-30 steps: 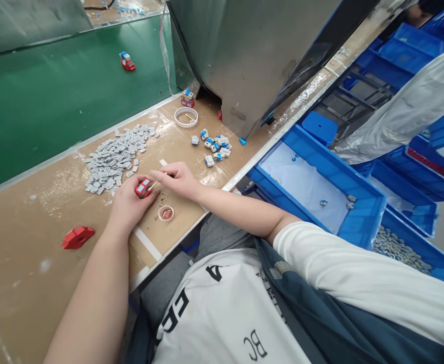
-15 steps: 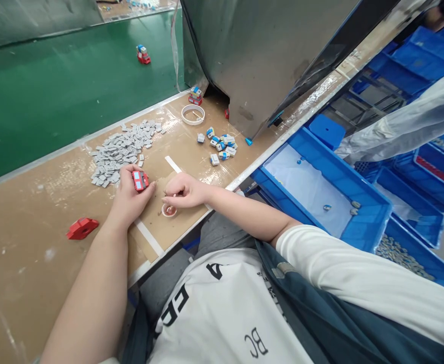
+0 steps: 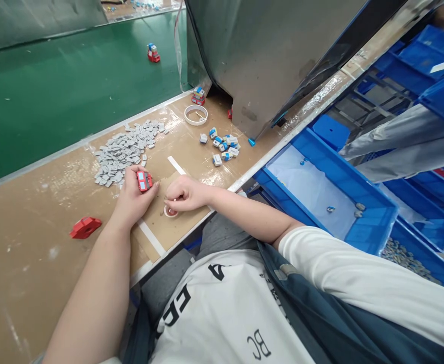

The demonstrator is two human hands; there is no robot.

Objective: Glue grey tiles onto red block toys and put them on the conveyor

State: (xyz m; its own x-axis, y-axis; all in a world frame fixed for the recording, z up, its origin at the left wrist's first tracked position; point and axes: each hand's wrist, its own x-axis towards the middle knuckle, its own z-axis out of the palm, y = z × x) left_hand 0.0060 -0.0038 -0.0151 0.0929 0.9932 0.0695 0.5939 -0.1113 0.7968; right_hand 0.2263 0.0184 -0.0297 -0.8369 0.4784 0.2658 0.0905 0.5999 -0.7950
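Observation:
My left hand [image 3: 133,197] holds a small red toy car body [image 3: 144,180] just above the brown worktable [image 3: 28,263], next to a heap of grey square pieces [image 3: 125,150]. My right hand [image 3: 186,194] pinches a thin wooden stick, its tip down at a small round cap [image 3: 170,211] that lies on the table under the fingers. The two hands are a few centimetres apart.
A red part [image 3: 85,227] lies left of my left arm. Several blue-white blocks [image 3: 224,145], a white ring [image 3: 196,114] and a finished toy [image 3: 198,95] lie farther back. A green conveyor [image 3: 55,91] carries one toy [image 3: 153,52]. Blue bins [image 3: 320,187] stand to the right.
My right hand moved the stick from the red car body down to the small round cap. My left hand shifted the car slightly left, toward the grey pieces.

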